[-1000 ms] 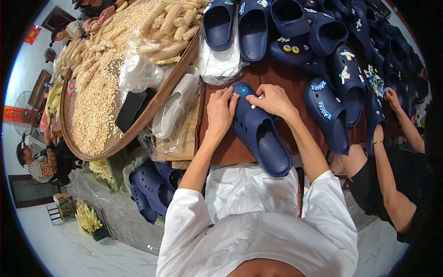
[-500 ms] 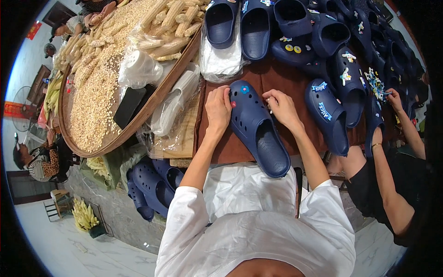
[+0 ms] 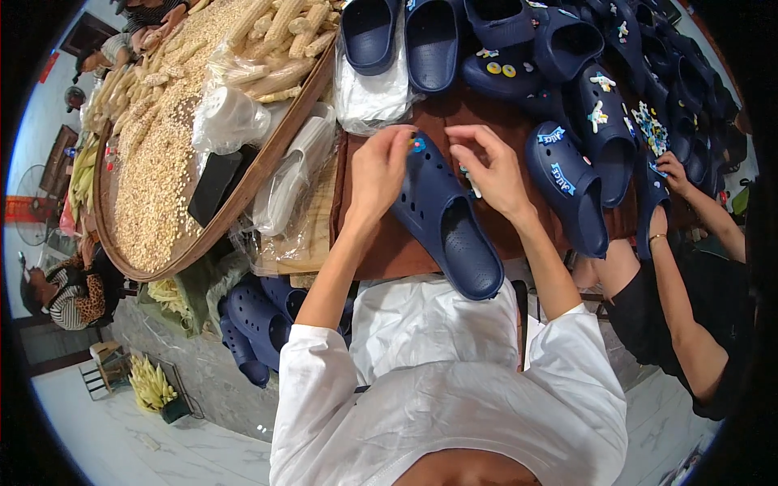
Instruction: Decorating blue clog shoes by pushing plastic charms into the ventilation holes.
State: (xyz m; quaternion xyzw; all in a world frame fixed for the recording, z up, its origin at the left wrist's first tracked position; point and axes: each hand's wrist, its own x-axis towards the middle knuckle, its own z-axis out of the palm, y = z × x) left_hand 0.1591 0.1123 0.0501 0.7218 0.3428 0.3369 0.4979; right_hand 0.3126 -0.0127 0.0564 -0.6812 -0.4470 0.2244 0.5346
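Observation:
A navy blue perforated clog [image 3: 446,215] lies toe away from me, its heel over the table's near edge. My left hand [image 3: 379,174] is closed at the left of its toe, fingertips beside a small blue flower charm [image 3: 418,146]. That hand covers part of the toe and its holes. Above the clog's right side is my right hand [image 3: 493,174], thumb and forefinger apart and fingers bent. A small pale charm [image 3: 472,185] shows below these fingers; whether they touch it is hidden.
Several decorated navy clogs [image 3: 567,186] crowd the right and back. A bagged white clog [image 3: 293,178] and a round tray [image 3: 267,142] of corn kernels and cobs are at left. At right a co-worker's hand [image 3: 671,172] touches a clog; more clogs [image 3: 258,312] sit below left.
My left hand has shifted over the clog's toe and hides the red charm seen before. My right hand's thumb and forefinger have spread apart. The whole view has shifted slightly.

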